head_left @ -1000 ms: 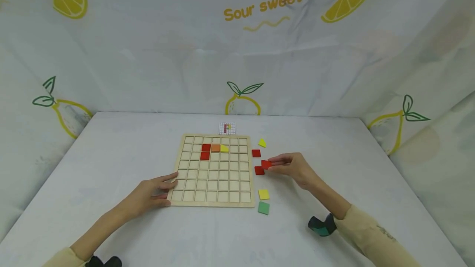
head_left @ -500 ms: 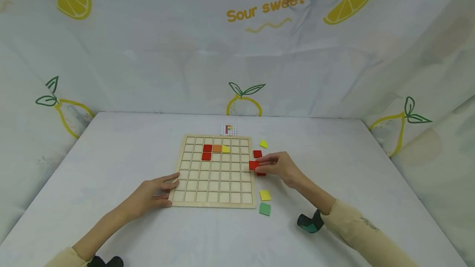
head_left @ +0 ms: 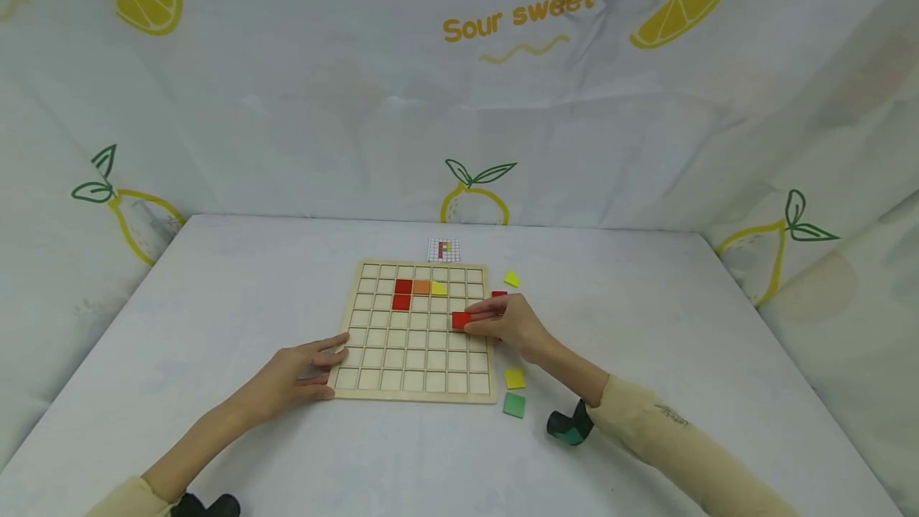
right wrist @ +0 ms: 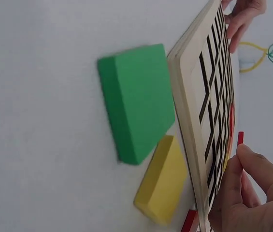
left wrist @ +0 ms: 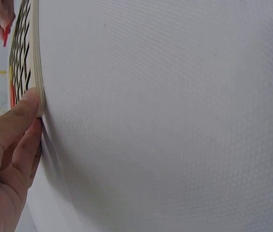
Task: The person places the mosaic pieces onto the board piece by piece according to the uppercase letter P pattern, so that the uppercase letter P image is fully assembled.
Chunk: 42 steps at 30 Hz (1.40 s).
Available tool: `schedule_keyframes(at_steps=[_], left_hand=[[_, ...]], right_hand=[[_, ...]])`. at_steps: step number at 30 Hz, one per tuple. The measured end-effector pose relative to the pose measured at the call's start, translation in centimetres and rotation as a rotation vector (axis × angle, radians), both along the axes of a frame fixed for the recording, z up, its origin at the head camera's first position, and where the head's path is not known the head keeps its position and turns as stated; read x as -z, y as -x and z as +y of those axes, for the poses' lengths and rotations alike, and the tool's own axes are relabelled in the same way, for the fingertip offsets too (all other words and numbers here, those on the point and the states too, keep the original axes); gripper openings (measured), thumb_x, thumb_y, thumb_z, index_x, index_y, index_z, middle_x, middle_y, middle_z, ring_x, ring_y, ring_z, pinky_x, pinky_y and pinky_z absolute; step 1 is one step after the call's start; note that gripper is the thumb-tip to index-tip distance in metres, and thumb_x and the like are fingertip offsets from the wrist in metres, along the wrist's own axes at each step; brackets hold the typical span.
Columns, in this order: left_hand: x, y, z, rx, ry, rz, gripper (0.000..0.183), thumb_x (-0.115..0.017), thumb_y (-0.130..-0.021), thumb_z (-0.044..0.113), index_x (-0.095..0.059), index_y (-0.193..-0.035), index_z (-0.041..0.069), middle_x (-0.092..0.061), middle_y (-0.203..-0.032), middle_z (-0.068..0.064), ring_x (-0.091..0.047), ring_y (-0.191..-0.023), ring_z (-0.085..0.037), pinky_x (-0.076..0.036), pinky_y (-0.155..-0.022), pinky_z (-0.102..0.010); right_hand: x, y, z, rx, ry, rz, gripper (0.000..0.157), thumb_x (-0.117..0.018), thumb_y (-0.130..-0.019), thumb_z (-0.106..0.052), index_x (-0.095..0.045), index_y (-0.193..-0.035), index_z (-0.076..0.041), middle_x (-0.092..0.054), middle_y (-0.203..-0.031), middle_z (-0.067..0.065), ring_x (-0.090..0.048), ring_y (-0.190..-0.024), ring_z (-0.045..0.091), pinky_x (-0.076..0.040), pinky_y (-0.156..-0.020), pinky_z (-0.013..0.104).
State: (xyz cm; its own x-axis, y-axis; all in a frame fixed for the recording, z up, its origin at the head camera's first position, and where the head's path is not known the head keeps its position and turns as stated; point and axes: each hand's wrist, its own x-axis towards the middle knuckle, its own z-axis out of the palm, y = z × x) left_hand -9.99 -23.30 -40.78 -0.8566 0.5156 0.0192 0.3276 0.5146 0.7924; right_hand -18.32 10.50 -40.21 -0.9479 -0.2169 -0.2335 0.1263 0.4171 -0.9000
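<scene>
My right hand [head_left: 515, 325] pinches a red square tile [head_left: 459, 321] between thumb and fingers, over the right part of a wooden grid board [head_left: 416, 399]. In the right wrist view the tile [right wrist: 240, 137] stands above the cells by its edge. My left hand [head_left: 290, 377] grips the board's near left edge; the left wrist view shows the thumb [left wrist: 27, 101] on top of the frame and fingers below it. Two red tiles [head_left: 402, 294], an orange tile [head_left: 421, 287] and a yellow cut-corner tile [head_left: 438, 288] lie in cells toward the back.
Right of the board lie a yellow triangular piece [head_left: 511, 279], a yellow square tile [head_left: 514, 378] and a green square tile [head_left: 514, 405]. Another red tile [head_left: 499, 294] shows partly behind my right hand. A small printed pattern card [head_left: 444, 250] lies behind the board.
My right hand has carried the red tile leftward from beside the board to over its right-hand cells. My left hand keeps its place on the board's edge.
</scene>
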Motion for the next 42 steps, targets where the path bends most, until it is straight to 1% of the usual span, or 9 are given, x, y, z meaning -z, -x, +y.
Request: schedule_keyframes(at_steps=[4,9,11,12,15,22,28,34,42], left_hand=[[-0.2,-0.1,0.1,-0.002,-0.004,-0.011,0.059,-0.074,-0.08,0.003,-0.048,-0.129,-0.017,-0.038,-0.145,-0.028,-0.047,-0.122,-0.043,-0.055,-0.087,-0.027],[-0.1,-0.1,0.1,0.005,-0.02,-0.012,0.058,-0.074,-0.08,0.003,-0.048,-0.129,-0.018,-0.037,-0.144,-0.03,-0.048,-0.12,-0.044,-0.055,-0.086,-0.028],[0.0,-0.1,0.1,0.014,-0.029,-0.002,0.058,-0.074,-0.08,0.002,-0.048,-0.128,-0.018,-0.037,-0.144,-0.031,-0.049,-0.119,-0.045,-0.056,-0.086,-0.029],[0.1,-0.1,0.1,0.018,-0.028,0.019,0.058,-0.074,-0.079,0.003,-0.049,-0.127,-0.019,-0.038,-0.142,-0.032,-0.051,-0.118,-0.045,-0.056,-0.085,-0.029],[0.3,-0.1,0.0,0.016,-0.027,0.03,0.058,-0.075,-0.079,0.001,-0.05,-0.127,-0.019,-0.038,-0.142,-0.031,-0.051,-0.117,-0.044,-0.056,-0.084,-0.028],[0.3,0.1,-0.1,0.003,0.014,0.018,0.057,-0.075,-0.079,0.001,-0.05,-0.127,-0.017,-0.039,-0.143,-0.029,-0.05,-0.119,-0.043,-0.056,-0.086,-0.027],[0.1,0.0,0.1,0.0,0.018,0.021,0.057,-0.075,-0.079,0.002,-0.05,-0.127,-0.017,-0.039,-0.143,-0.028,-0.051,-0.118,-0.042,-0.056,-0.085,-0.026],[0.1,0.1,0.0,0.011,0.015,0.034,0.058,-0.075,-0.079,0.004,-0.05,-0.127,-0.017,-0.039,-0.143,-0.03,-0.053,-0.117,-0.042,-0.056,-0.084,-0.027],[0.2,0.1,0.0,0.006,0.01,0.022,0.058,-0.075,-0.079,0.003,-0.05,-0.127,-0.017,-0.04,-0.143,-0.028,-0.052,-0.118,-0.042,-0.056,-0.085,-0.025]], right_hand=[[0.2,0.0,-1.1,-0.034,0.022,0.048,0.029,-0.078,-0.08,-0.006,-0.07,-0.106,0.005,-0.072,-0.096,0.015,-0.07,-0.088,0.021,-0.057,-0.083,0.027],[0.4,0.1,-2.5,-0.059,0.024,0.075,0.026,-0.078,-0.08,-0.006,-0.071,-0.103,0.003,-0.072,-0.094,0.013,-0.07,-0.084,0.019,-0.058,-0.081,0.026],[0.4,0.2,-3.0,-0.069,0.017,0.083,0.025,-0.078,-0.08,-0.007,-0.071,-0.103,0.002,-0.073,-0.093,0.012,-0.07,-0.084,0.018,-0.057,-0.081,0.025],[0.3,0.2,-3.2,-0.076,0.009,0.089,0.025,-0.078,-0.08,-0.007,-0.071,-0.103,0.002,-0.073,-0.093,0.011,-0.07,-0.084,0.018,-0.057,-0.081,0.025],[0.2,0.3,-4.0,-0.092,-0.011,0.112,0.025,-0.078,-0.079,-0.008,-0.072,-0.102,0.001,-0.073,-0.091,0.01,-0.07,-0.083,0.018,-0.058,-0.08,0.025],[0.2,0.5,-5.5,-0.112,-0.056,0.159,0.024,-0.08,-0.078,-0.01,-0.073,-0.098,0.0,-0.073,-0.085,0.008,-0.069,-0.078,0.016,-0.058,-0.076,0.024],[0.4,0.5,-6.4,-0.134,-0.11,0.212,0.022,-0.081,-0.077,-0.01,-0.073,-0.094,0.001,-0.071,-0.08,0.006,-0.068,-0.073,0.014,-0.057,-0.072,0.022],[0.7,0.8,-6.9,-0.154,-0.148,0.253,0.021,-0.082,-0.076,-0.01,-0.073,-0.092,0.0,-0.07,-0.078,0.005,-0.065,-0.07,0.011,-0.054,-0.067,0.019],[0.8,1.0,-7.3,-0.186,-0.163,0.328,0.021,-0.083,-0.074,-0.008,-0.074,-0.09,0.001,-0.07,-0.077,0.005,-0.064,-0.069,0.011,-0.053,-0.063,0.017]])
